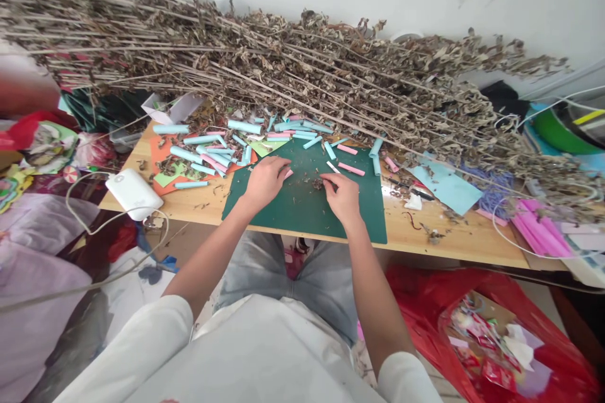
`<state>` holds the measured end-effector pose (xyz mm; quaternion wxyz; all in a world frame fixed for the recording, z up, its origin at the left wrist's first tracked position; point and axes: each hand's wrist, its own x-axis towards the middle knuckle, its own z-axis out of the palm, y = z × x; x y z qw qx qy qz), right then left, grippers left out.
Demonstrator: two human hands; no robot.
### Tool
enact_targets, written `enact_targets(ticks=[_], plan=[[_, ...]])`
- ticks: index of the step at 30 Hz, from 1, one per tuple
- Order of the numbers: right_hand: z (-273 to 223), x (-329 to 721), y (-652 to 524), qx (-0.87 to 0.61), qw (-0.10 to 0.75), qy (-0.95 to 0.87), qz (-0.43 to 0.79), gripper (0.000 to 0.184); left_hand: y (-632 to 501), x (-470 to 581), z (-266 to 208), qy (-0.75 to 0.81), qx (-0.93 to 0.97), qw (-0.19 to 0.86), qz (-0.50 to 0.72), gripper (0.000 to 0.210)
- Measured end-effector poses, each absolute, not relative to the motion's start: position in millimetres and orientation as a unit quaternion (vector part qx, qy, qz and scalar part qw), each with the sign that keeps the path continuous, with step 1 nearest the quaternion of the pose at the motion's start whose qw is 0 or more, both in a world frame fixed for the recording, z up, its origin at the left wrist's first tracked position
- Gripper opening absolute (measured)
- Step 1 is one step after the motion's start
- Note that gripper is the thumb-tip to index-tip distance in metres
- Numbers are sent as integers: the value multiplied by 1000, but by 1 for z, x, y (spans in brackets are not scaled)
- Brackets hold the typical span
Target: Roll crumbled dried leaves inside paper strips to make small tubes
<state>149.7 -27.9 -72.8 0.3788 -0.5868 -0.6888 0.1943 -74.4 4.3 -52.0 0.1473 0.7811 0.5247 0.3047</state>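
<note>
My left hand (267, 181) is over the left part of the green cutting mat (302, 214), its fingers closed on a small pink paper tube (288, 174) whose end shows past the fingertips. On the mat's right side, my right hand (343, 196) has thumb and fingers pinched together. Its fingertips are beside a little heap of dried leaf crumbs (317, 184); what they grip is too small to tell. Just beyond that hand are a white paper strip (333, 167) and a pink paper tube (351, 169). Several blue paper tubes (243, 126) lie beyond the mat and to its left.
Dried leafy stalks (283, 63) spread along the back of the wooden table (463, 242). A white power bank (133, 194) with a cable is at the left edge. Blue paper (447, 184) and pink tubes (539, 230) lie right. A red rubbish bag (425, 302) is below right.
</note>
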Motion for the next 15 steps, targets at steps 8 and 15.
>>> enact_targets(ticks=[8,15], plan=[[-76,158,-26,-630,389,-648,177,30,-10,-77,-64,576,800,63,155,20],[-68,170,-50,-645,407,-627,160,27,-10,-95,-67,544,791,106,258,27]])
